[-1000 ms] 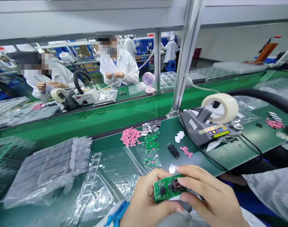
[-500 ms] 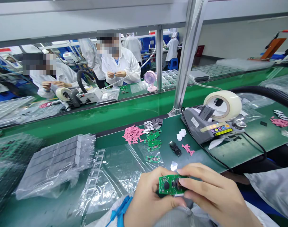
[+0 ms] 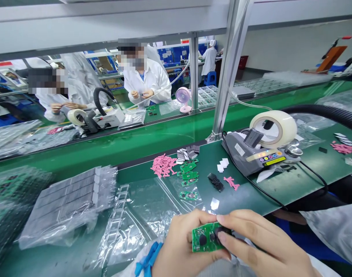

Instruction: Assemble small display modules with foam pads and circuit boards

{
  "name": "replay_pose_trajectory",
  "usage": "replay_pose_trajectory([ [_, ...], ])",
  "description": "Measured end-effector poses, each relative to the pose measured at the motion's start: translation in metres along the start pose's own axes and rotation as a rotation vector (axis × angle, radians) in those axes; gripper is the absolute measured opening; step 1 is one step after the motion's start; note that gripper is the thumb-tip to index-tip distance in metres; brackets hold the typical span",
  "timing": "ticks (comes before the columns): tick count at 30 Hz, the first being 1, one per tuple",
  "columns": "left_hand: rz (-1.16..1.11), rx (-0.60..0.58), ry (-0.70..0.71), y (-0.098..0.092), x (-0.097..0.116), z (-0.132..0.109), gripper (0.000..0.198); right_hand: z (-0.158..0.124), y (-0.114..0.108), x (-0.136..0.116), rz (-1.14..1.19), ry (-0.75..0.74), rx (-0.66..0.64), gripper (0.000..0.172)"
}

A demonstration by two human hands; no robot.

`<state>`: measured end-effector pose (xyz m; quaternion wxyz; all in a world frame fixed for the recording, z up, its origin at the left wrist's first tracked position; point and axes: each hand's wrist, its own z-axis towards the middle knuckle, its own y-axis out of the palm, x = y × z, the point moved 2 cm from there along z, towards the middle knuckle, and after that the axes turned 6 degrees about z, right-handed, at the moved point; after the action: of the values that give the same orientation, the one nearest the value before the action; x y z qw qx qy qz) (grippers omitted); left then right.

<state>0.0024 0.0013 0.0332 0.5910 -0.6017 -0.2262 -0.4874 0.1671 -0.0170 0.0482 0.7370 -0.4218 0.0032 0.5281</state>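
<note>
Between both hands is a small green circuit board (image 3: 196, 243), held above the near edge of the bench. My left hand (image 3: 178, 246) grips it from the left, thumb below and index finger along the top edge. The fingers of my right hand (image 3: 259, 240) close over its right end, where a dark part (image 3: 216, 234) is partly covered by the fingertips. Just beyond the hands lies a small clear-white square (image 3: 214, 204). More green boards (image 3: 189, 195) rest in a column on the bench, beside a heap of pink strips (image 3: 163, 165).
A grey tape dispenser (image 3: 245, 154) with a large roll stands at right, its cable crossing the bench. Black pieces (image 3: 215, 182), white squares (image 3: 222, 165) and pink pieces (image 3: 231, 183) lie before it. Plastic-wrapped trays (image 3: 69, 204) sit left. Co-workers (image 3: 147, 80) sit opposite; a sleeve (image 3: 331, 231) shows at right.
Both hands and the board have dropped slightly toward me. My right fingers have shifted on the board's right end. Across the bench, a standing person has moved left.
</note>
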Motion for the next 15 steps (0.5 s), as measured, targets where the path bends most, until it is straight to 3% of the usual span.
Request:
replay_pose_trajectory([
  [5, -0.040, -0.018, -0.059, -0.002, 0.000, 0.002, 0.023, 0.007, 0.000, -0.002, -0.055, -0.018, -0.006, 0.030],
  [11, -0.202, -0.077, -0.281, 0.002, -0.015, 0.004, 0.032, 0.009, 0.007, 0.008, -0.047, -0.017, 0.015, 0.023],
  [13, -0.386, -0.123, -0.320, 0.001, -0.024, 0.003, 0.054, 0.011, 0.010, 0.012, -0.056, -0.035, 0.015, 0.029],
  [15, -0.685, -0.249, -0.347, -0.001, -0.034, 0.001, 0.090, 0.014, 0.014, 0.017, -0.082, -0.124, 0.007, 0.033],
])
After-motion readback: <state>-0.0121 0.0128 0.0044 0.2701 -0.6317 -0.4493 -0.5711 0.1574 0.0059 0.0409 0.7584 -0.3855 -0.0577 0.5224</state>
